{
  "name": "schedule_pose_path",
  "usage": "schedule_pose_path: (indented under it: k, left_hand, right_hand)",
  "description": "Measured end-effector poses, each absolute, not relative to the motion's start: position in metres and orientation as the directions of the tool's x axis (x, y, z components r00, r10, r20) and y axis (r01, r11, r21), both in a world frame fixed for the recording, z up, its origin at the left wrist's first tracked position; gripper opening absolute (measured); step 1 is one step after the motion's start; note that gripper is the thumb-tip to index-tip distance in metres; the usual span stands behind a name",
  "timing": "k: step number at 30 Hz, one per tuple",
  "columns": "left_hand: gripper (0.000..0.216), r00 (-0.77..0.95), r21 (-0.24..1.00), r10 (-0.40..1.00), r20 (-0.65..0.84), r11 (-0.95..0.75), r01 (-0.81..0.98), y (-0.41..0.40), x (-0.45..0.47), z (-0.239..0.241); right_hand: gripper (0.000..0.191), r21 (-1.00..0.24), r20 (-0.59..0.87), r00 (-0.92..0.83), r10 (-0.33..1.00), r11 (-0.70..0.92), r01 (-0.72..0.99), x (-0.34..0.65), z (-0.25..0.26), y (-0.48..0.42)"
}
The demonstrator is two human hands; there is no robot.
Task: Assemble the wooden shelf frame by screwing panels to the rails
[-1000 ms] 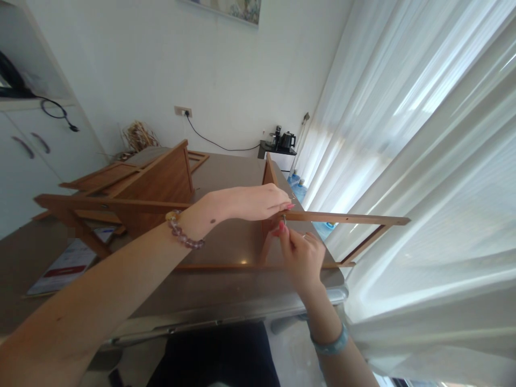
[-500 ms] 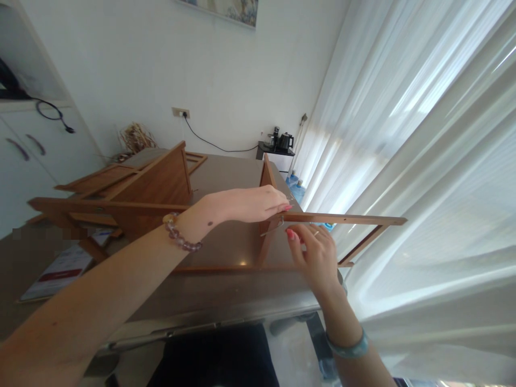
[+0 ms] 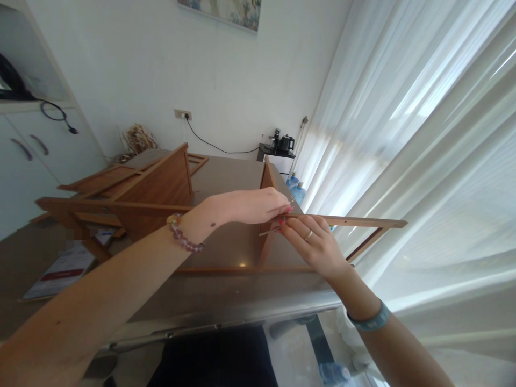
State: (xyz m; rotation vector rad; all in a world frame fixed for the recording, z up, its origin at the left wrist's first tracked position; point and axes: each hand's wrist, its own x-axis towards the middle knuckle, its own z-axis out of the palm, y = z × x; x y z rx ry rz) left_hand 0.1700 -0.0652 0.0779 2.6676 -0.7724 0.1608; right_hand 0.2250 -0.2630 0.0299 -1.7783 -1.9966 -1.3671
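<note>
A brown wooden frame [image 3: 355, 221] of thin rails stands on the grey table [image 3: 226, 301], its long top rail running left to right. My left hand [image 3: 250, 206] is closed over that rail near its middle, above an upright panel [image 3: 266, 177]. My right hand [image 3: 312, 244] comes from below right. Its fingertips pinch a thin metal key [image 3: 268, 231] just under the rail, right beside my left fingertips. A ring shows on one right finger.
More wooden frame parts [image 3: 141, 183] lie on the table's left half, with a printed sheet [image 3: 60, 269] beside them. White cabinets [image 3: 24, 156] stand at the left, sheer curtains [image 3: 423, 161] at the right. A kettle [image 3: 286, 143] sits on a small stand by the far wall.
My right hand has risen and turned, moving from under the rail up against it. The metal key has swung from hanging near the joint to lying almost level. My left hand has held still.
</note>
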Motion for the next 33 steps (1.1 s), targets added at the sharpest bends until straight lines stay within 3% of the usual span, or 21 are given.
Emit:
schedule_pose_path:
  k: [5, 8, 13, 19, 24, 26, 30, 33]
  left_hand:
    - [0.035, 0.839, 0.286, -0.502, 0.208, -0.79, -0.543, -0.065, 0.172, 0.078]
    - [0.04, 0.835, 0.297, -0.513, 0.197, -0.781, -0.55, -0.062, 0.173, 0.08]
    - [0.047, 0.858, 0.351, -0.487, 0.164, -0.784, -0.512, -0.056, 0.176, 0.08]
    - [0.04, 0.85, 0.39, -0.501, 0.165, -0.758, -0.522, -0.055, 0.175, 0.081]
    - [0.035, 0.861, 0.332, -0.485, 0.157, -0.795, -0.508, -0.059, 0.173, 0.083]
    - [0.033, 0.871, 0.304, -0.471, 0.138, -0.817, -0.49, -0.062, 0.172, 0.084]
    - [0.025, 0.88, 0.272, -0.46, 0.121, -0.837, -0.475, -0.066, 0.17, 0.086]
    - [0.022, 0.875, 0.272, -0.468, 0.127, -0.831, -0.485, -0.067, 0.171, 0.087]
  right_hand:
    - [0.015, 0.286, 0.792, -0.063, 0.607, -0.278, 0.917, 0.219, 0.018, -0.253]
    - [0.012, 0.137, 0.829, 0.045, 0.557, -0.281, 0.95, 0.215, 0.009, -0.249]
    - [0.011, 0.01, 0.897, 0.093, 0.431, -0.231, 0.973, 0.214, -0.004, -0.242]
    - [0.011, -0.131, 0.943, 0.173, 0.284, -0.16, 0.978, 0.211, -0.015, -0.231]
    - [0.021, -0.344, 0.894, 0.404, 0.197, -0.277, 0.897, 0.198, -0.012, -0.227]
    - [0.023, -0.35, 0.865, 0.44, 0.239, -0.34, 0.873, 0.193, -0.003, -0.23]
    - [0.029, -0.239, 0.841, 0.425, 0.336, -0.473, 0.848, 0.19, 0.02, -0.24]
    - [0.032, -0.242, 0.817, 0.449, 0.363, -0.492, 0.836, 0.193, 0.031, -0.245]
